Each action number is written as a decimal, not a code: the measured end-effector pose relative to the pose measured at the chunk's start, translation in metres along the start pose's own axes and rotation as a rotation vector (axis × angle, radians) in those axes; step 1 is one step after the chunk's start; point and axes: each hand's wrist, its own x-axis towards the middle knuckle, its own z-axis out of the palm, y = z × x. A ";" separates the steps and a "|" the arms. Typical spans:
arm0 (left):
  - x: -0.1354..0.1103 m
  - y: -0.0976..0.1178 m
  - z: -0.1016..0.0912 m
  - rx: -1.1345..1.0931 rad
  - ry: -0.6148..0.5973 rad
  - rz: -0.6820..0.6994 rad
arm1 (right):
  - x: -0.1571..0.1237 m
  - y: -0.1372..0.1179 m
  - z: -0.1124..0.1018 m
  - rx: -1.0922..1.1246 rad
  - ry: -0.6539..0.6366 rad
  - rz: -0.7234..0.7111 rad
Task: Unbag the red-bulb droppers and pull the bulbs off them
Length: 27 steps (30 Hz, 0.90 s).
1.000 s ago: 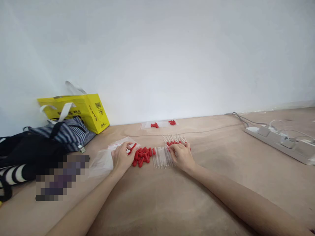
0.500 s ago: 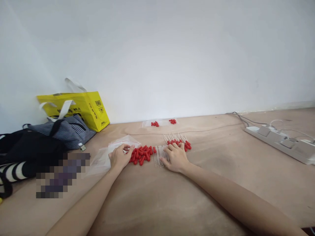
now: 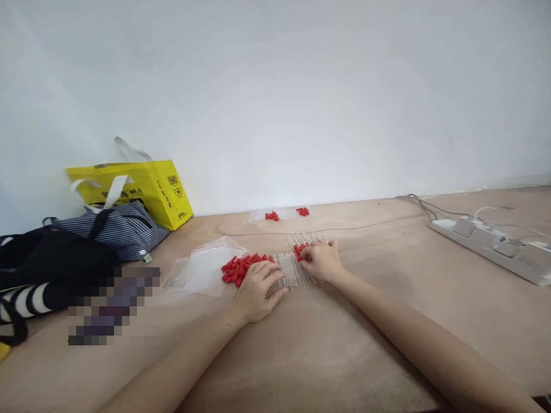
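Note:
My left hand (image 3: 257,291) lies with fingers apart over the near left end of a row of clear glass tubes (image 3: 293,271). Just beyond its knuckles is a heap of loose red rubber bulbs (image 3: 236,269). My right hand (image 3: 322,261) curls its thumb and fingers round the red ends of the glass droppers (image 3: 301,249), tubes fitted with red bulbs. Their thin tips point away toward the wall. The hand covers most of these bulbs, so how many it grips is hidden.
Clear zip bags (image 3: 210,261) lie left of the bulbs. By the wall, another bag (image 3: 258,215) has red bulbs on it. A yellow bag (image 3: 172,198), a striped bag (image 3: 133,232) and a black bag (image 3: 55,258) crowd the left. A power strip (image 3: 486,246) with cables lies right.
My left hand has moved right and nearer, from the bulb heap to the tubes. My right hand has shifted slightly right, off the tubes and onto the droppers' red ends, its fingers curling.

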 end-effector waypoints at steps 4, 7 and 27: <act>0.011 0.010 0.011 0.005 -0.097 -0.007 | 0.002 -0.002 0.001 -0.054 -0.032 -0.040; 0.017 0.013 0.018 0.004 -0.166 -0.051 | 0.005 -0.003 0.005 -0.102 -0.026 -0.086; 0.023 0.016 0.021 -0.033 -0.051 -0.125 | -0.005 0.005 0.011 0.332 0.388 -0.032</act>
